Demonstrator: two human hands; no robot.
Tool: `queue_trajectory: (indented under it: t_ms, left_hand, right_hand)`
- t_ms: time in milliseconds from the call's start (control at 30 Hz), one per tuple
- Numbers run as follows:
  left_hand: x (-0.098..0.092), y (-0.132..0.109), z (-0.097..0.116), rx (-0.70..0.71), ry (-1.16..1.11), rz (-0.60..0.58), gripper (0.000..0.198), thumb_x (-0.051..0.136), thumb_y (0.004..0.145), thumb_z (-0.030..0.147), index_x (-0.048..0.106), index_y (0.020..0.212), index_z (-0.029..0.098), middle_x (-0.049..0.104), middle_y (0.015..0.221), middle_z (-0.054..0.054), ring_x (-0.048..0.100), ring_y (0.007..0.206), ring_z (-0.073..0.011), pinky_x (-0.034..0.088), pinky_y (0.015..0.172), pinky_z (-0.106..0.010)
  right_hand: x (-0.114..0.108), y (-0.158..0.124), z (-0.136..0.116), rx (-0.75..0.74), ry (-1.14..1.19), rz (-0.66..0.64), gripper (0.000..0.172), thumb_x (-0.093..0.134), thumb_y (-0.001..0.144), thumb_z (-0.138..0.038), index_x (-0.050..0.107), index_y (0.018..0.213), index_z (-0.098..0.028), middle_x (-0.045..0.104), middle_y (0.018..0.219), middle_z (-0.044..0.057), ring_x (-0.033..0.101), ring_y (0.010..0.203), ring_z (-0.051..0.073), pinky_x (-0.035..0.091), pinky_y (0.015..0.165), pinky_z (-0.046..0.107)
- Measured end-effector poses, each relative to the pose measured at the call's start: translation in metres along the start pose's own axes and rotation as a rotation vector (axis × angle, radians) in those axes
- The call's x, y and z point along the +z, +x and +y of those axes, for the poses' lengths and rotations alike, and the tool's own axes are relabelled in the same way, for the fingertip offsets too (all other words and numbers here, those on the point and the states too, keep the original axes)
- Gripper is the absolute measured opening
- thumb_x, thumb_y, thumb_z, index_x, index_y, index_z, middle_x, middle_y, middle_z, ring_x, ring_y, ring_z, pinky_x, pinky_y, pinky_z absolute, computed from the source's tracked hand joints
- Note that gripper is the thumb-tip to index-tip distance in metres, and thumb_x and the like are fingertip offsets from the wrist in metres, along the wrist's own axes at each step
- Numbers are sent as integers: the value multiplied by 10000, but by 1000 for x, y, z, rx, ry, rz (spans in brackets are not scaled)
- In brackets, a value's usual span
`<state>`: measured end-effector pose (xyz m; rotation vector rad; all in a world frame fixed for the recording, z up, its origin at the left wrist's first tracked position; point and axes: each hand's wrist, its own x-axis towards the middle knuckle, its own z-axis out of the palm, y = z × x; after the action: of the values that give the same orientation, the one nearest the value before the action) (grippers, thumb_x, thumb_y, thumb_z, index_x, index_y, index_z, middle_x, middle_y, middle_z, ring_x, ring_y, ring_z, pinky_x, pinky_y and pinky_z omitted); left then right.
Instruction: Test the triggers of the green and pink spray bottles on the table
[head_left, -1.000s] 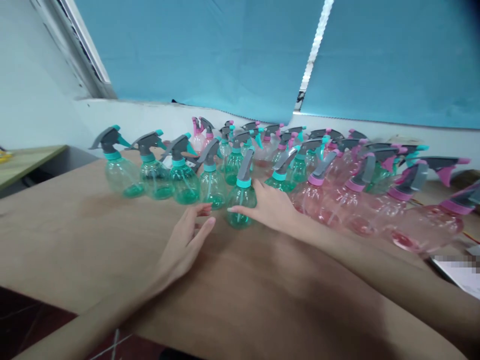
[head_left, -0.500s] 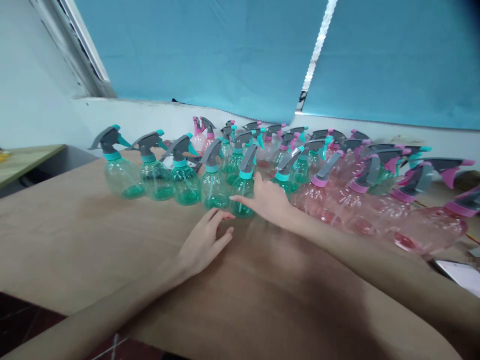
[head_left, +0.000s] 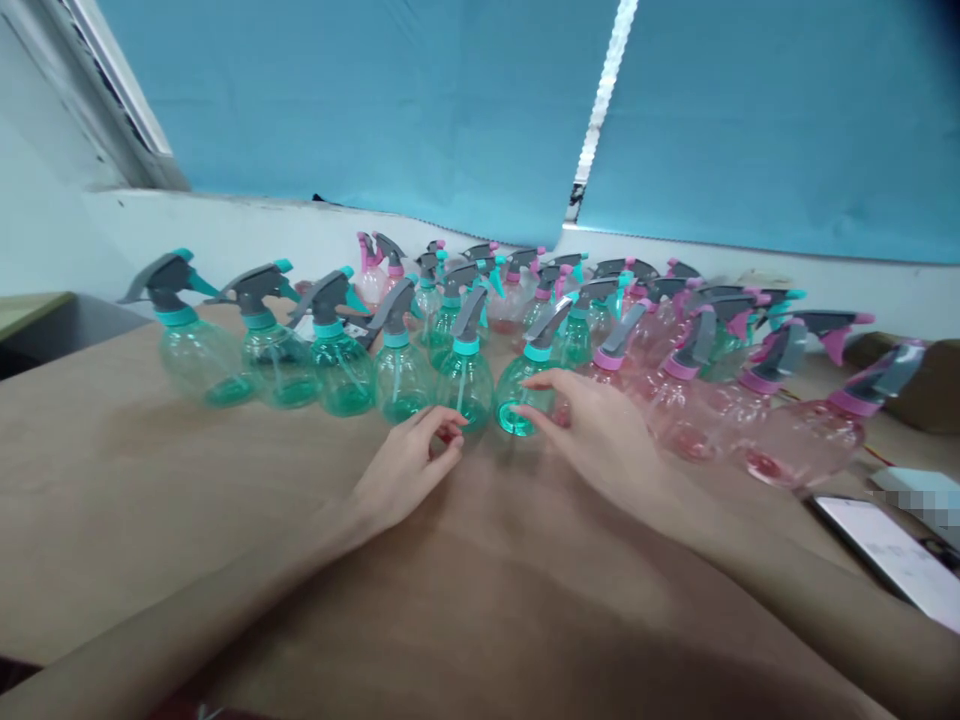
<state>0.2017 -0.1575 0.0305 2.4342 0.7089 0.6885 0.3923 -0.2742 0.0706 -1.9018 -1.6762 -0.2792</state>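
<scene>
A front row of spray bottles with grey trigger heads runs across the table. My left hand [head_left: 409, 468] is loosely curled, with a small gap between thumb and fingers and nothing in it. Its fingertips are close to the base of a green spray bottle [head_left: 465, 385]; whether they touch it I cannot tell. My right hand [head_left: 604, 430] has thumb and fingers apart at the right side of another green spray bottle [head_left: 516, 385], overlapping its edge in view. Behind that hand, a pink spray bottle [head_left: 609, 360] is partly hidden.
More green bottles [head_left: 343, 370] stand leftward, and pink bottles [head_left: 806, 435] rightward. Several others crowd behind, near the white wall [head_left: 247, 230]. A phone [head_left: 877, 545] lies at the right on the brown table [head_left: 480, 600], near a white box [head_left: 919, 495].
My right hand has moved from one green spray bottle to the one right of it, uncovering the first. My left hand's fingers have curled in slightly. The view has turned right.
</scene>
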Motion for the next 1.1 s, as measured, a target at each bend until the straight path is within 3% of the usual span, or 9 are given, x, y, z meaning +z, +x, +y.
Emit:
queue_trajectory:
  t_ms: [67, 167, 300, 400, 567, 700, 867, 967, 1100]
  left_hand:
    - [2, 4, 4, 3, 3, -4, 137, 500, 893, 225, 593, 993, 215, 663, 921, -28, 647, 777, -191, 520, 688, -314]
    - [6, 9, 13, 11, 2, -5, 134, 504, 889, 230, 592, 990, 213, 671, 884, -26, 647, 753, -192, 513, 677, -312]
    - [11, 10, 25, 31, -1, -6, 138, 483, 900, 252, 592, 979, 225, 672, 878, -25, 649, 766, -194, 514, 671, -309]
    - [15, 7, 31, 40, -2, -13, 140, 480, 899, 268, 596, 969, 230, 672, 865, -22, 644, 754, -192, 517, 666, -312]
    - [19, -2, 40, 34, 2, -48, 136, 491, 894, 272, 605, 949, 224, 676, 811, -7, 624, 665, -170, 505, 624, -294]
    - [18, -4, 48, 10, -12, -44, 141, 495, 893, 288, 617, 922, 224, 677, 792, -6, 630, 660, -175, 501, 603, -289]
    - [18, 5, 53, -89, -110, 89, 179, 527, 891, 352, 616, 965, 215, 682, 852, -25, 655, 737, -195, 515, 626, -306]
    - [18, 15, 61, -82, -150, 181, 287, 603, 842, 407, 577, 1045, 205, 665, 1015, -60, 657, 890, -234, 540, 716, -357]
    - [23, 26, 82, 13, -249, 26, 538, 690, 783, 419, 475, 1246, 247, 586, 1247, -80, 600, 1097, -280, 520, 879, -425]
  right_hand:
    - [-7, -9, 14, 28, -36, 49, 235, 558, 909, -367, 628, 1056, -198, 725, 952, 66, 687, 777, 250, 491, 654, 365]
    - [-7, -10, 25, 94, -45, 47, 417, 573, 885, -424, 576, 1180, -130, 711, 859, 93, 684, 801, 291, 499, 651, 389]
    - [5, 5, 25, 203, 7, -14, 681, 618, 840, -470, 431, 1346, -55, 683, 1091, 203, 646, 1033, 364, 503, 795, 455]
    - [18, 19, 23, 233, 26, -45, 731, 626, 839, -465, 383, 1369, -25, 668, 1119, 238, 638, 1060, 381, 506, 796, 449]
    - [31, 30, 23, 251, 38, -61, 651, 629, 848, -440, 427, 1286, -4, 640, 1124, 266, 660, 1004, 371, 507, 753, 416]
    - [26, 22, 20, 226, 34, -78, 563, 649, 833, -446, 493, 1186, -36, 624, 1132, 251, 643, 1017, 370, 506, 730, 407]
    - [11, 0, 15, 209, 14, -122, 544, 636, 824, -479, 511, 1155, -66, 637, 1071, 210, 651, 957, 374, 507, 683, 426]
    - [2, -17, 12, 192, 6, -148, 521, 614, 833, -459, 493, 1188, -98, 623, 1119, 185, 655, 927, 360, 517, 659, 434]
    - [-10, -41, 9, 88, 55, -153, 567, 591, 838, -479, 446, 1248, -115, 597, 1161, 165, 657, 897, 329, 537, 610, 434]
